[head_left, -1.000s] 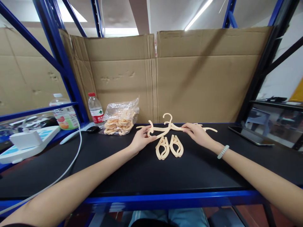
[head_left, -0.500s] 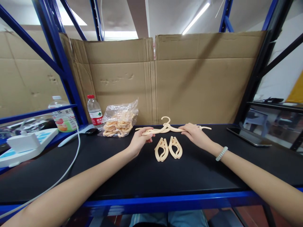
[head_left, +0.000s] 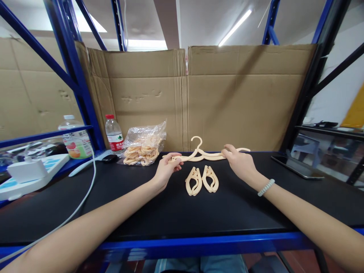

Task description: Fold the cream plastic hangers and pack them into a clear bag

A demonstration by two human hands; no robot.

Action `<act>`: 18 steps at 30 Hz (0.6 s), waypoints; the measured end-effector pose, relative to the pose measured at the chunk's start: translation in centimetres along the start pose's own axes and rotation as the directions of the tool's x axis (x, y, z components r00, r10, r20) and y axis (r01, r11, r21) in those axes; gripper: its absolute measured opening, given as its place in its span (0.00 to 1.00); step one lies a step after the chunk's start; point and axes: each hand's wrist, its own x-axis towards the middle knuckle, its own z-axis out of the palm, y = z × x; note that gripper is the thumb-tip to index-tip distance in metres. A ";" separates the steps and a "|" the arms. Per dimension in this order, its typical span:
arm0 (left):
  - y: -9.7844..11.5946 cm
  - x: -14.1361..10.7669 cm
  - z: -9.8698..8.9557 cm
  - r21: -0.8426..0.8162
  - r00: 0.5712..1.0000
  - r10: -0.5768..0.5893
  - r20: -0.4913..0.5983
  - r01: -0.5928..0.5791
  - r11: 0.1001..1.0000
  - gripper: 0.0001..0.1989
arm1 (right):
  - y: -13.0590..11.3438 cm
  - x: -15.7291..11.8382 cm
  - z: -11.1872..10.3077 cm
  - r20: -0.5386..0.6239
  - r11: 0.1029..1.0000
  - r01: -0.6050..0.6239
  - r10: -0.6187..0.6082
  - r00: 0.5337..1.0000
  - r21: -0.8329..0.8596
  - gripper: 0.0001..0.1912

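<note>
A cream folding clothes hanger (head_left: 198, 152) is spread out wide near the back of the black tabletop, its hook pointing up. My left hand (head_left: 167, 167) pinches the hanger's left arm between thumb and fingers. On the other side my right hand (head_left: 238, 161) is closed around the right arm, whose tip sticks out beyond the fingers. In front of the hanger two folded hangers of the same cream colour, a left one (head_left: 193, 181) and a right one (head_left: 210, 179), lie side by side on the table.
A clear plastic bag (head_left: 145, 144) with several more cream hangers stands left of the hands. Beside it are a red-capped bottle (head_left: 114, 134) and a brush (head_left: 91, 163). A power strip (head_left: 36, 178) and white cable (head_left: 88, 193) lie left; a phone (head_left: 297, 167) lies right.
My right hand has slid outward along the hanger's right arm. The hook now stands a little higher and further left. My left hand keeps its grip.
</note>
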 end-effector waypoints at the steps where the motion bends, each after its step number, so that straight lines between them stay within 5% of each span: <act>1: -0.1 0.1 -0.1 0.002 1.000 0.009 -0.004 -0.009 1.000 0.16 | 0.0 0.0 0.0 -0.008 1.000 0.003 -0.003 1.000 0.006 0.15; 4: -0.3 0.2 -0.2 0.025 1.000 0.012 -0.027 -0.012 1.000 0.16 | -0.1 0.0 0.1 -0.040 0.992 0.031 -0.026 0.999 0.121 0.13; 7: -0.5 0.3 -0.3 0.049 0.999 0.019 -0.040 -0.017 0.999 0.15 | -0.3 0.1 0.4 -0.077 0.895 0.040 -0.006 0.997 0.445 0.11; 10: -0.7 0.3 -0.3 0.067 0.999 0.031 -0.033 -0.029 0.997 0.15 | -0.6 0.3 0.9 -0.074 0.638 0.010 0.074 0.995 0.770 0.08; 12: -0.8 0.3 -0.4 0.077 0.999 0.037 -0.031 -0.035 0.996 0.15 | -0.8 0.3 1.2 0.027 0.423 -0.090 0.152 0.988 0.902 0.07; 18: -0.7 0.0 -0.2 0.097 0.998 0.066 -0.018 -0.064 0.993 0.15 | -0.6 0.4 1.1 0.391 -0.091 -0.380 0.223 0.893 0.921 0.17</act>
